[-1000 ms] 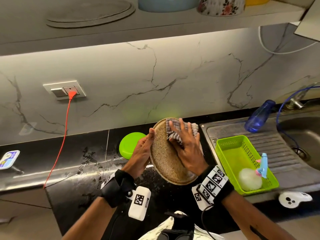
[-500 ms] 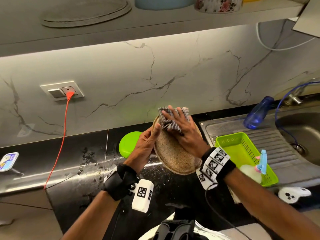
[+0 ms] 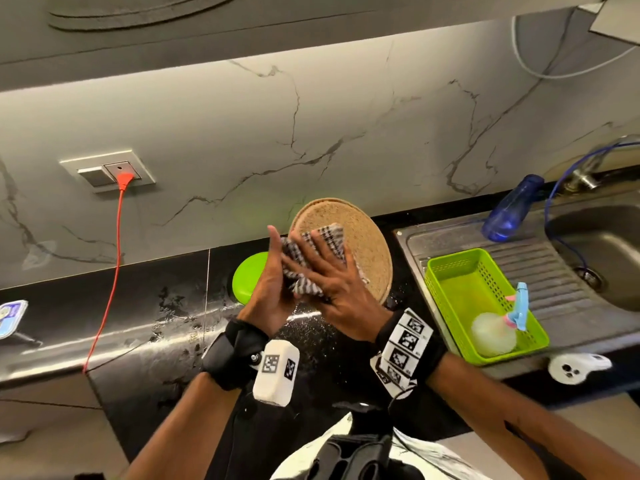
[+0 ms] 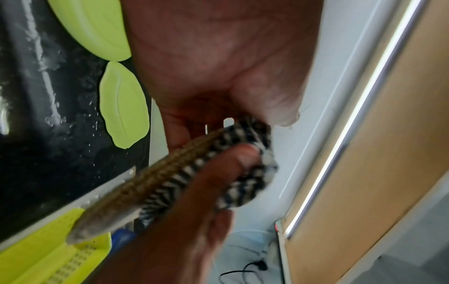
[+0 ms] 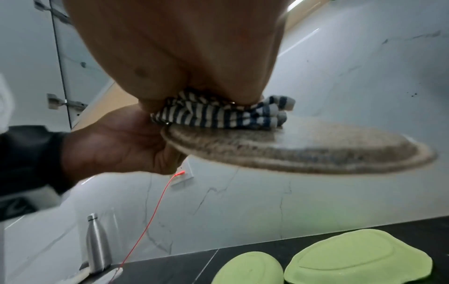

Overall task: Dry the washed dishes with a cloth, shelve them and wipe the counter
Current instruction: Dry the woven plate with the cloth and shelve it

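A round speckled brown plate (image 3: 367, 237) is held tilted above the black counter (image 3: 156, 306). My left hand (image 3: 273, 289) grips its left edge, fingers behind it. My right hand (image 3: 332, 282) lies with spread, straight fingers on a checked cloth (image 3: 329, 237) and presses it on the plate's face near that edge. The left wrist view shows the plate (image 4: 145, 182) edge-on with the cloth (image 4: 243, 182) bunched on it. In the right wrist view the cloth (image 5: 218, 115) sits between my palm and the plate (image 5: 303, 151).
Two green plates (image 5: 359, 255) lie face down on the wet counter under the hands. A green basket (image 3: 464, 285) with a scrubber (image 3: 491, 334) stands on the drainboard by the sink (image 3: 606, 244). A blue bottle (image 3: 512, 209) stands behind; a shelf (image 3: 311, 29) overhead; an orange cable (image 3: 110, 271) at left.
My right hand has slid the cloth from the plate's top rim down toward its left edge. The plate has swung to the right of the hands.
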